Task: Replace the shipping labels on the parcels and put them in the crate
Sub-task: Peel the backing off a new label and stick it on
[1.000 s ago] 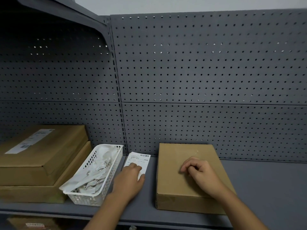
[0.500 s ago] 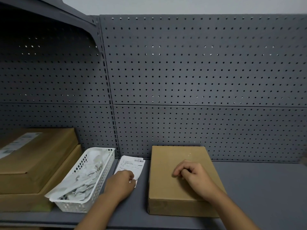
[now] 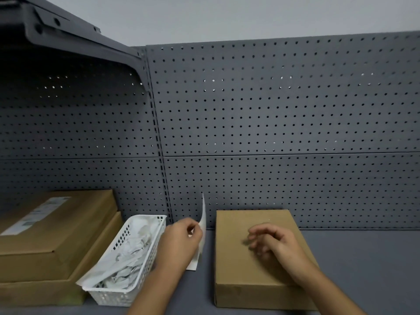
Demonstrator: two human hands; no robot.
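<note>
A plain brown cardboard parcel (image 3: 252, 267) lies flat on the grey shelf, with no label showing on its top. My right hand (image 3: 275, 244) hovers over or rests on the parcel's top, fingers loosely curled and blurred. My left hand (image 3: 181, 239) pinches a white shipping label (image 3: 203, 220) and has it lifted on edge, upright, between the basket and the parcel. Another white sheet (image 3: 193, 264) lies on the shelf just below that hand.
A white plastic basket (image 3: 127, 294) full of crumpled label papers sits left of my left hand. Two stacked brown boxes (image 3: 54, 235) stand at far left, the top one bearing a label. A grey pegboard wall (image 3: 272, 133) backs the shelf (image 3: 363, 269).
My left hand has picked the label up off the shelf, so it now stands on edge. My right hand's fingers have loosened on the parcel. The camera tilted upward.
</note>
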